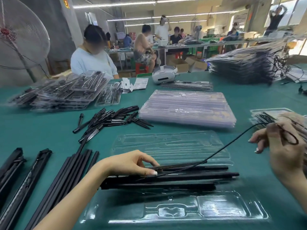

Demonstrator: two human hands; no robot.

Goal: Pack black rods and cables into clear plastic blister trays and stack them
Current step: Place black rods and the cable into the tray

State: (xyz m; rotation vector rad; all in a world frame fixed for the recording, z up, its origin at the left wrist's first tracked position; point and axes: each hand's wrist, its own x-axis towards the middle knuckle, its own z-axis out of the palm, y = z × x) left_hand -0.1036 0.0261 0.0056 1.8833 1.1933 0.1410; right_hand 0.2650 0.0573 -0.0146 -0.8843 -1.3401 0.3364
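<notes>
Head view, green table [41, 130]

1. Open clear blister tray [174, 211], nearest the viewer, lid half [169, 146] folded out behind it. Black rods [166, 179] lie lengthwise across its far part, directly under the left hand.
2. Left hand [132, 163]: forearm enters from lower left, palm down, fingers curled over the topmost rod, thumb tip pressing its near side; clamped on that rod.
3. Thin black cable [232, 143]: runs from the rods by the left hand's fingertips up and rightward in an arc to the right hand.
4. Right hand [282, 143]: raised at the right edge, above and right of the tray, fingers closed round a coiled loop of the cable.
5. Stack of empty clear trays [187, 107], behind the open tray.
6. Loose heap of short black pieces [113, 120], left of centre.
7. Long black rod bundles [66, 176], lower left.
8. Filled tray piles: far left [58, 95], far right [245, 67]
</notes>
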